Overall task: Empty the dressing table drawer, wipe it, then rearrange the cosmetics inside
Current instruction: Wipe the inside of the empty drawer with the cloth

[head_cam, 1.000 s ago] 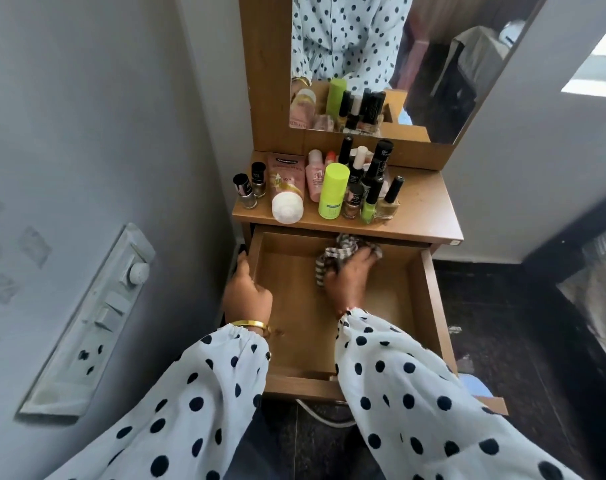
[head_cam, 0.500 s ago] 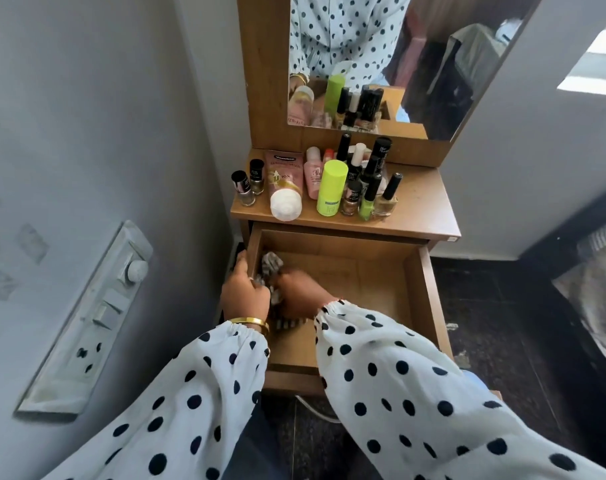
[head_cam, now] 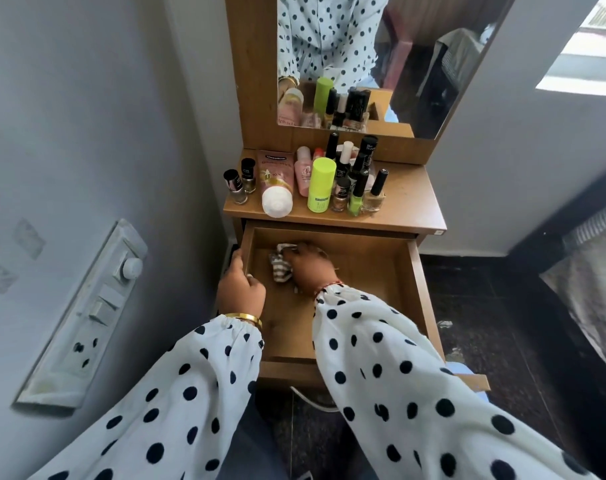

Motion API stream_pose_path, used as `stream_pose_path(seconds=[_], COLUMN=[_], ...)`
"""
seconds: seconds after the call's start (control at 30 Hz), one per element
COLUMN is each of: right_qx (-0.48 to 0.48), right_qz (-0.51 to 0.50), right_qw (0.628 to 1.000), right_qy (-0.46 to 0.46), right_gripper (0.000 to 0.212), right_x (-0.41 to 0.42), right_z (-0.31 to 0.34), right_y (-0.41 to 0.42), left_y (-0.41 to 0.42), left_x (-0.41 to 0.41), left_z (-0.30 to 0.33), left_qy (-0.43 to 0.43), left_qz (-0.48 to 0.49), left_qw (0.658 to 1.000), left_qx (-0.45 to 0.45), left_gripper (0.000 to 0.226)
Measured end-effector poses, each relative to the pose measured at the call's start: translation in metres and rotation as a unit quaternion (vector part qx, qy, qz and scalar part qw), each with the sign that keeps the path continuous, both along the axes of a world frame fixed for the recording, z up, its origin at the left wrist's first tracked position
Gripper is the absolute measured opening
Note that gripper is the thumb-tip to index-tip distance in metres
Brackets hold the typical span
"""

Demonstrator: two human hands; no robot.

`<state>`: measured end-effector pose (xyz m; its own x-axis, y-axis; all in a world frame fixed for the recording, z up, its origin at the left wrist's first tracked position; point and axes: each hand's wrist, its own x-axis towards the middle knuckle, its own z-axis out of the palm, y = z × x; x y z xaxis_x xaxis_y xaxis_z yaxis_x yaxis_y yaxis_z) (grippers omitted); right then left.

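Note:
The wooden drawer (head_cam: 374, 268) of the dressing table stands pulled out and holds nothing but a striped grey-and-white cloth (head_cam: 280, 266). My right hand (head_cam: 310, 268) grips that cloth and presses it on the drawer floor near the back left corner. My left hand (head_cam: 240, 289) grips the drawer's left wall, thumb inside. The cosmetics stand on the tabletop (head_cam: 412, 206): a pink tube (head_cam: 275, 183) with a white cap, a lime green bottle (head_cam: 320, 185), a pink bottle (head_cam: 303, 171) and several nail polish bottles (head_cam: 357, 192).
A mirror (head_cam: 381, 60) rises behind the tabletop. The grey wall with a switch panel (head_cam: 86, 317) is close on the left. Dark stone floor (head_cam: 495, 323) lies to the right of the drawer, with a bed edge (head_cam: 592, 258) at far right.
My right hand has swept the cloth from the drawer's back middle to the left side, then a little toward the back left corner. My left hand has stayed on the left wall.

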<state>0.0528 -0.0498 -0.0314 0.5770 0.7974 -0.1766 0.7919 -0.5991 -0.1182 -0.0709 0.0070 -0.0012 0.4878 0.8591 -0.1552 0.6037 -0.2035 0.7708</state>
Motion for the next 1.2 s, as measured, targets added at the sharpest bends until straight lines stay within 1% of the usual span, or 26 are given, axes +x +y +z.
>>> stream_pose_path(seconds=[0.07, 0.13, 0.2, 0.27, 0.33, 0.43, 0.5, 0.53, 0.57, 0.63, 0.7, 0.77, 0.83, 0.93, 1.0, 1.03, 1.13, 1.2], right_qx=[0.0, -0.005, -0.028, -0.037, -0.048, -0.069, -0.077, -0.079, -0.073, -0.045, -0.029, -0.05, -0.072, -0.089, -0.103, -0.107, -0.099, -0.11], right_qz=[-0.037, -0.102, -0.166, -0.194, -0.201, -0.269, -0.292, -0.28, -0.245, -0.139, -0.036, 0.059, 0.105, 0.093, 0.067, 0.05, -0.012, -0.039], right_qw=[0.999, 0.995, 0.985, 0.979, 0.977, 0.961, 0.952, 0.955, 0.965, 0.984, 0.985, 0.982, 0.98, 0.977, 0.974, 0.973, 0.966, 0.953], right_qy=[-0.009, -0.008, -0.029, -0.053, -0.057, -0.002, 0.041, 0.055, 0.061, 0.1, 0.166, 0.17, 0.154, 0.171, 0.193, 0.199, 0.238, 0.278], right_gripper=[0.049, 0.048, 0.044, 0.045, 0.048, 0.047, 0.047, 0.047, 0.05, 0.056, 0.056, 0.049, 0.044, 0.044, 0.043, 0.039, 0.018, 0.022], right_x=[0.009, 0.02, 0.033, 0.039, 0.034, 0.022, 0.013, 0.006, -0.003, -0.028, -0.055, -0.073, -0.079, -0.073, -0.062, -0.055, -0.023, -0.005], right_z=[-0.002, -0.003, -0.004, -0.003, -0.002, 0.002, 0.007, 0.009, 0.011, 0.014, 0.016, 0.017, 0.02, 0.021, 0.019, 0.017, 0.015, 0.02], right_y=[-0.02, -0.05, -0.082, -0.104, -0.107, -0.092, -0.083, -0.079, -0.075, -0.064, -0.048, -0.032, -0.023, -0.029, -0.042, -0.052, -0.087, -0.109], left_y=[0.0, 0.0, 0.0, -0.001, 0.0, 0.0, 0.001, 0.0, 0.0, 0.001, 0.001, 0.0, -0.001, -0.001, -0.003, -0.004, -0.012, -0.015], left_x=[0.0, 0.001, 0.001, 0.001, 0.002, 0.002, 0.003, 0.003, 0.003, 0.002, 0.003, 0.003, 0.003, 0.002, 0.001, 0.0, 0.0, 0.0], left_z=[0.0, 0.0, -0.002, -0.003, -0.003, -0.003, -0.003, -0.004, -0.004, -0.005, -0.005, -0.004, -0.003, -0.003, -0.003, -0.002, 0.001, 0.003], left_qy=[0.001, 0.0, -0.002, -0.008, -0.013, -0.018, -0.021, -0.021, -0.022, -0.023, -0.028, -0.033, -0.036, -0.048, -0.06, -0.074, -0.137, -0.161], left_qz=[0.002, 0.001, 0.001, -0.001, 0.0, 0.0, 0.002, 0.002, 0.003, 0.002, -0.001, -0.003, -0.001, 0.002, -0.005, -0.014, -0.056, -0.077], left_qw=[1.0, 1.0, 1.0, 1.0, 1.0, 1.0, 1.0, 1.0, 1.0, 1.0, 1.0, 0.999, 0.999, 0.999, 0.998, 0.997, 0.989, 0.983], left_qx=[0.0, 0.002, 0.003, 0.002, 0.002, -0.003, -0.008, -0.012, -0.013, -0.008, -0.003, -0.006, -0.013, -0.002, 0.016, 0.021, 0.033, 0.038], left_gripper=[0.053, 0.053, 0.053, 0.053, 0.053, 0.053, 0.053, 0.053, 0.052, 0.052, 0.052, 0.052, 0.051, 0.048, 0.045, 0.043, 0.039, 0.038])
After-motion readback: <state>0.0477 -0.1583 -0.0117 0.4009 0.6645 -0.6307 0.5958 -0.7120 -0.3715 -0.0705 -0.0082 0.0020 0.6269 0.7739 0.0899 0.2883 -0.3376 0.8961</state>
